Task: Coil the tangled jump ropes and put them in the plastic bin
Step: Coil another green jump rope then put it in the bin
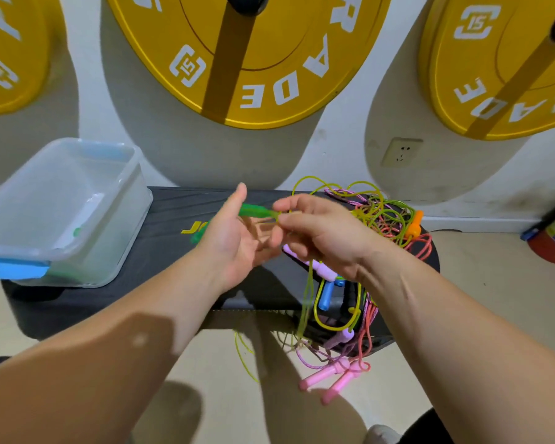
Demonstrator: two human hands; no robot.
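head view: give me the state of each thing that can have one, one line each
plastic bin: lid off, upright on the bench
left hand: thumb up at the green handle, grip blurred
right hand: fingers pinch the yellow-green rope
green handle: lifted between both hands
yellow-green rope: partly pulled free
rope pile: tangled on the bench
pink handles: dangling off the bench edge
wall socket: nothing plugged in

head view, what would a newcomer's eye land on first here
The big yellow weight plates on the wall at the top. Then, at centre, the left hand holding a green handle while the right hand pinches its yellow-green rope, beside the bright rope tangle at the bench's right end.
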